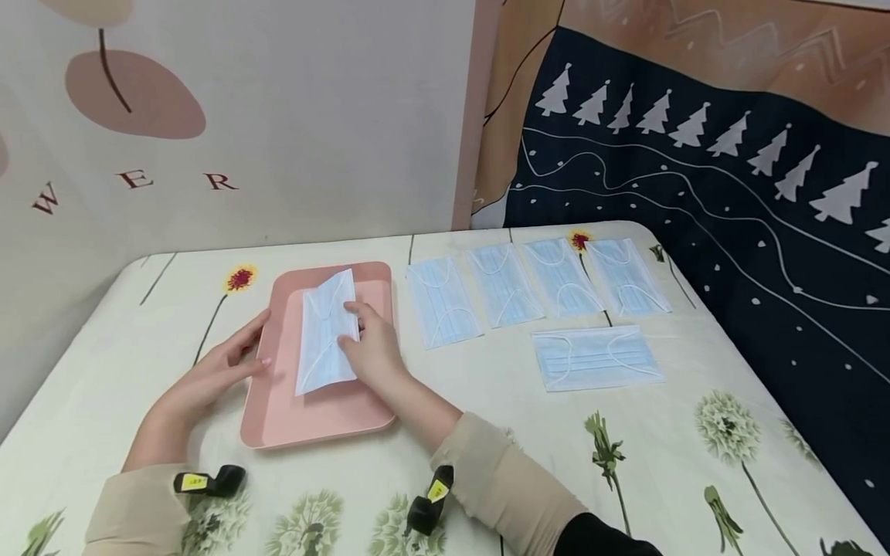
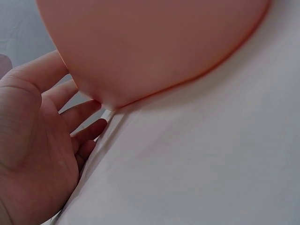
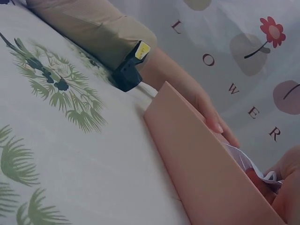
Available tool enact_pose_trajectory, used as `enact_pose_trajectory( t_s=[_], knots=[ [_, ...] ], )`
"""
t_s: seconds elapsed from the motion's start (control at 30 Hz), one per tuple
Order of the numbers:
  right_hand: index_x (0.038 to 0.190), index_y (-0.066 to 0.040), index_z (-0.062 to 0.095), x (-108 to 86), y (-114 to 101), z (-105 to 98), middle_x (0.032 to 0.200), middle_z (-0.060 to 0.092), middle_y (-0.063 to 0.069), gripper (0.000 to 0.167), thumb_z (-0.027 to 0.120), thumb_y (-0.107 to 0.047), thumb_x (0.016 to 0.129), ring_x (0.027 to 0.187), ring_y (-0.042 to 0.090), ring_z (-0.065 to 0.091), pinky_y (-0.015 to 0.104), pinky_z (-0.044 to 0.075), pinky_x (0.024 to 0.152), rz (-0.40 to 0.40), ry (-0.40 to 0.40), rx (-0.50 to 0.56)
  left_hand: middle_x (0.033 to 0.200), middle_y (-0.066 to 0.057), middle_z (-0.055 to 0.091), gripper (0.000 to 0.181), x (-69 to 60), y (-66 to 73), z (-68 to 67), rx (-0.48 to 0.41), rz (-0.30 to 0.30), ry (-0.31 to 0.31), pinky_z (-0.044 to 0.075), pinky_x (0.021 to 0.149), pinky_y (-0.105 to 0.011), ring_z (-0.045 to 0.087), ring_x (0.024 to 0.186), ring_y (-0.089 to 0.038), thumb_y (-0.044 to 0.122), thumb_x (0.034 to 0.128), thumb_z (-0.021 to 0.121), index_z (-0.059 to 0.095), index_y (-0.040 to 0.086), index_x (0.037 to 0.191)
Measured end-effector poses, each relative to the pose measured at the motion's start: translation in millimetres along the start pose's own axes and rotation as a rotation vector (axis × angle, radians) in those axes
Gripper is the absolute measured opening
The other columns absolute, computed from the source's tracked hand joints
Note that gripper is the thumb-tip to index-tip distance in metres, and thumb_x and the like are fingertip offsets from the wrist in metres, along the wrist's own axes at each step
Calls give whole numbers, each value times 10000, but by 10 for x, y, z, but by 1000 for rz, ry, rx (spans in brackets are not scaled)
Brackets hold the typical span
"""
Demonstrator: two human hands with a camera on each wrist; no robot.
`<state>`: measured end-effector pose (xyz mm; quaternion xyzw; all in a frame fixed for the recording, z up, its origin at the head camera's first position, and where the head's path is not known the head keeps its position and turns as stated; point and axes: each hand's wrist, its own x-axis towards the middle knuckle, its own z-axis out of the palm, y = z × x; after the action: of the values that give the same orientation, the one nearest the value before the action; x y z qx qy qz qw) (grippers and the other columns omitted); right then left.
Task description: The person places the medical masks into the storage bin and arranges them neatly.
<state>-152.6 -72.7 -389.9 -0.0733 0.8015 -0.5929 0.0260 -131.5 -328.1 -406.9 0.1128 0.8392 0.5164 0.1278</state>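
A pink tray (image 1: 313,421) lies on the table's left half, with a light blue face mask (image 1: 327,332) over it. My right hand (image 1: 375,351) pinches the mask's right edge between thumb and fingers; part of this hand (image 3: 287,192) shows in the right wrist view beside the mask (image 3: 241,157). Against the tray's left rim rests my left hand (image 1: 219,371), thumb over the rim and fingers loosely bent. The left wrist view shows the left fingers spread at the tray's side (image 2: 154,47).
Right of the tray, several masks stand in a slanted row, the nearest one (image 1: 443,303) close to the tray. Another mask (image 1: 598,357) lies crosswise below them. A wall hanging (image 1: 334,116) and a dark cloth with white trees (image 1: 695,177) are behind the table.
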Motion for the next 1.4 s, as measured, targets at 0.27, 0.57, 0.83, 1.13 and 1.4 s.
enact_pose_trajectory(
  t_s=[0.27,0.57,0.83,1.13,1.4],
  knots=[
    [1313,-78,564,13,12,40,1009,642,71,481,686,4,855,797,100,548,193,474,657,-2,-9,-65,1570,-213,61,749,5,10,1,2,-2,-4,260,886,-23,170,1382,-153,152,981,553,87,282,1553],
    [1313,-56,556,23,38,69,834,581,2,508,722,-30,833,713,94,521,195,464,643,19,-32,-178,1569,-216,59,754,3,-8,2,-1,-4,3,251,883,-16,132,1407,-238,152,980,558,85,277,1553],
    [1322,-89,555,11,40,99,1054,661,41,560,765,-71,803,877,123,609,228,495,768,73,-54,-289,1571,-212,59,759,4,-4,12,-4,-6,10,247,883,-13,125,1410,-255,161,977,566,85,272,1554],
    [1326,-139,564,12,44,138,1164,655,16,608,814,-154,771,1081,161,598,272,457,914,105,-109,-418,1573,-211,43,763,11,2,12,-17,-3,6,244,889,-11,69,1424,-320,153,976,566,81,260,1555],
    [1296,-149,597,-18,16,150,1251,617,-24,599,832,-237,752,1158,161,559,262,431,946,107,-134,-519,1576,-199,46,767,7,7,12,-7,-13,11,240,878,-2,47,1422,-362,169,972,574,84,263,1555]
  ],
)
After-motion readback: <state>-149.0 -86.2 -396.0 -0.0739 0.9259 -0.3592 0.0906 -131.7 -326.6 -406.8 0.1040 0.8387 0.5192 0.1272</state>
